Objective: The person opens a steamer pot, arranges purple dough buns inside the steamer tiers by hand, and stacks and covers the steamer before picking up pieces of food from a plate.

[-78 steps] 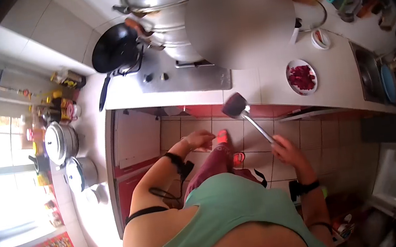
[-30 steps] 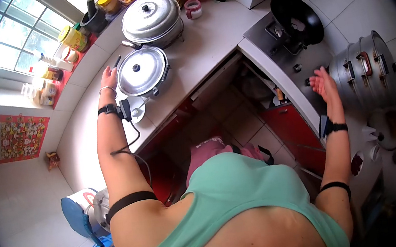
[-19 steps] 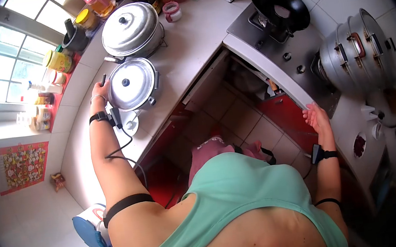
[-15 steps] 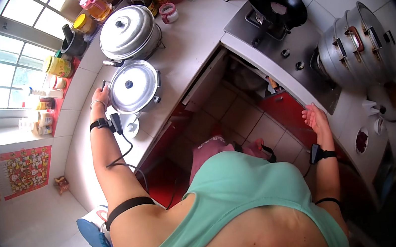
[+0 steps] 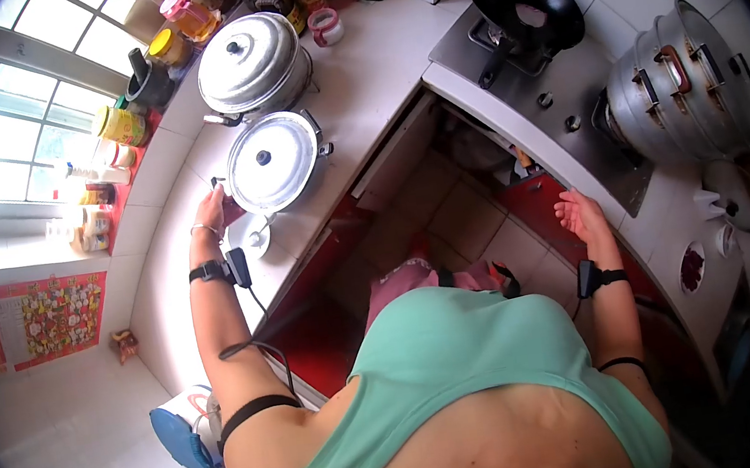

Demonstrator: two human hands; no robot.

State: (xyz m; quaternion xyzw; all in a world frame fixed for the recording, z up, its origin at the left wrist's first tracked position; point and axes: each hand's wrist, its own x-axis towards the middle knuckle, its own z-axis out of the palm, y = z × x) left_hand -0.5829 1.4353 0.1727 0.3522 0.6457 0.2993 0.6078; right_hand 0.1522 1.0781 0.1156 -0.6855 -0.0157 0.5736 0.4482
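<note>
My left hand (image 5: 212, 206) is closed at the dark side handle (image 5: 217, 182) of a round metal pan with a shiny lid (image 5: 273, 164); the fingers are partly hidden. A black knob stands on the lid. Close below this hand lies a small white dish or lid (image 5: 248, 236). Behind the pan sits a larger silver pot (image 5: 250, 61) with a domed lid. My right hand (image 5: 583, 214) hangs by the counter edge near the stove, fingers loosely curled and apart, with nothing in it.
A black wok (image 5: 527, 6) and a tall steamer (image 5: 683, 89) stand on the stove (image 5: 517, 92). Jars and bottles line the windowsill, including a yellow-lidded jar (image 5: 169, 48). A plate of dark red food (image 5: 692, 268) lies at right. The cabinet below the counter corner is open.
The lidded pan has shifted right and turned slightly, with my left hand moving along at its handle. My right hand has moved a little left and stays empty.
</note>
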